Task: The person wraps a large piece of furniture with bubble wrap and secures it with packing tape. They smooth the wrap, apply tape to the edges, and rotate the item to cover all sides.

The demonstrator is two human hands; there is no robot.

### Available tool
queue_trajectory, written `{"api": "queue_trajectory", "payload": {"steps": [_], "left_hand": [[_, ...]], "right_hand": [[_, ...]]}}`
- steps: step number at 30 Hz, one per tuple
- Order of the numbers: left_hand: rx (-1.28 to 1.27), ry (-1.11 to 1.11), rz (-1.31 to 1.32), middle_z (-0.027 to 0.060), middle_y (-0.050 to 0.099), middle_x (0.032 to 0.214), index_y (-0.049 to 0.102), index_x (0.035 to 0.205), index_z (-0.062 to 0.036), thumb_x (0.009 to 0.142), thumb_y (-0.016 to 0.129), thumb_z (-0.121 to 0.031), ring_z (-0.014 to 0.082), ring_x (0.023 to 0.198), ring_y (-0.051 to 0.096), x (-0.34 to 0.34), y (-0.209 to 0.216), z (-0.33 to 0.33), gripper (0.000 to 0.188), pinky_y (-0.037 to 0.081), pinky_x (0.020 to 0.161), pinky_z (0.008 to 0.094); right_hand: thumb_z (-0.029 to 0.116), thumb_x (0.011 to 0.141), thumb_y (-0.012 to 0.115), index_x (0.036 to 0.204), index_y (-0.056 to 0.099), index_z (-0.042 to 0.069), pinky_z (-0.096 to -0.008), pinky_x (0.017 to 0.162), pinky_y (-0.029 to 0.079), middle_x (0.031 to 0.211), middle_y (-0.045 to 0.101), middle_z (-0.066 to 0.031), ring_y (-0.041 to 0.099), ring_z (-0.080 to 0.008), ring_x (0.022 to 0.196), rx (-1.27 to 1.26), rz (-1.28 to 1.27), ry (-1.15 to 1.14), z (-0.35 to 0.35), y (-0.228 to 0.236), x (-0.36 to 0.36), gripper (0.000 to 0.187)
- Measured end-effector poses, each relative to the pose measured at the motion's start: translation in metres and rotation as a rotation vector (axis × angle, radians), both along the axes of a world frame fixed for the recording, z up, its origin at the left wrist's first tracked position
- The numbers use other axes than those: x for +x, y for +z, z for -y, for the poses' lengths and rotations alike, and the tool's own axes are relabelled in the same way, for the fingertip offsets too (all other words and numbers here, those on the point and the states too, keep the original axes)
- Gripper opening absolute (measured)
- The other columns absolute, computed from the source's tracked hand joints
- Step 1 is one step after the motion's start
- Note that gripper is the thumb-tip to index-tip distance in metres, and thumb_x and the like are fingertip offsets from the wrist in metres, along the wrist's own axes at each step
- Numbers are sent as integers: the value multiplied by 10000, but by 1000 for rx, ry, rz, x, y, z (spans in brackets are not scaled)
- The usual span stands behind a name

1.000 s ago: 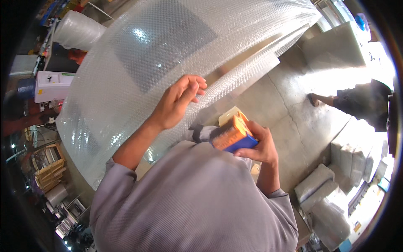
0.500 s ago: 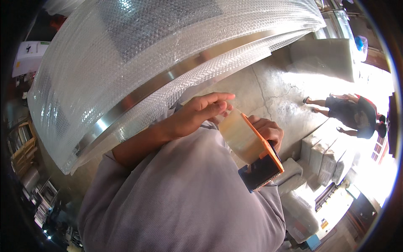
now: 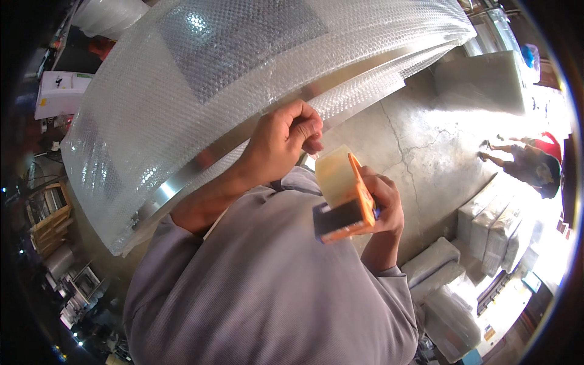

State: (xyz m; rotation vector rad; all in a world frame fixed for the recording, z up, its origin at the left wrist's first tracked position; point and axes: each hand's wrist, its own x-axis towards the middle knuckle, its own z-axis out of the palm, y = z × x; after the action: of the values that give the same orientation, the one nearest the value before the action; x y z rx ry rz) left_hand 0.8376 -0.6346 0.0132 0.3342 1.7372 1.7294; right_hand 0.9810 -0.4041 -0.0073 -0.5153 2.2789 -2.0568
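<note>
My right hand [image 3: 387, 199] grips an orange tape dispenser [image 3: 365, 193] with a dark front part, held close to my body. A wide roll of clear, yellowish tape [image 3: 334, 174] sits on it. To the left of the roll is my left hand [image 3: 285, 135], its fingers curled and pressed together. Whatever the fingertips pinch is too small to make out. Just beyond the left hand stands a large panel-like object wrapped in bubble wrap [image 3: 243, 67]. A shiny metal band [image 3: 210, 155] runs along its near edge.
At the far right a person [image 3: 532, 161] in dark clothes is on the concrete floor [image 3: 420, 146]. Plastic-wrapped bundles [image 3: 486, 225] lie at the right, with a large pale block [image 3: 480, 82] behind them. A wooden crate [image 3: 52, 219] stands at the left.
My left hand has lifted slightly away and its fingers have curled together. My right hand has turned the dispenser and shifted it a little left. The person at the right has moved farther off.
</note>
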Motion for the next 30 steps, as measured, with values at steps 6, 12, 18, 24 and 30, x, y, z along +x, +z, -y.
{"api": "queue_trajectory", "payload": {"steps": [6,12,18,24,30], "left_hand": [[-296,112,-495,16,659,817,640,984,-26,1065,599,-148,85,680,644,-61,13,15,152,546,626,282],[-336,84,-953,83,681,817,640,1000,4,1042,602,-107,200,742,671,-121,-26,20,124,549,688,352],[-710,2,-1278,123,683,1068,648,1129,-65,1028,629,-176,269,1070,670,-160,-56,28,152,542,905,429],[-850,165,-1388,165,517,1451,473,1543,-292,1039,596,-427,347,1393,457,-161,-77,32,536,351,1132,572],[-813,218,-1342,180,536,1466,539,1503,-169,1039,603,-435,367,1361,509,-147,-73,38,539,371,1136,545]], "right_hand": [[467,788,904,1185,625,-43,-384,732,548,855,706,-174,731,-288,777,228,405,-223,32,13,-4,704],[507,911,757,1156,636,-89,-407,766,564,858,734,-225,747,-298,804,298,618,-357,53,14,-26,656],[506,927,735,1112,684,-99,-415,749,565,856,732,-246,745,-304,797,304,681,-458,64,9,-46,635],[495,941,721,1086,683,-107,-412,723,559,827,725,-239,731,-292,767,315,654,-489,68,-10,-44,620],[474,950,727,1029,681,-88,-372,640,529,758,685,-157,659,-196,689,237,615,-476,59,-34,-25,570]]}}
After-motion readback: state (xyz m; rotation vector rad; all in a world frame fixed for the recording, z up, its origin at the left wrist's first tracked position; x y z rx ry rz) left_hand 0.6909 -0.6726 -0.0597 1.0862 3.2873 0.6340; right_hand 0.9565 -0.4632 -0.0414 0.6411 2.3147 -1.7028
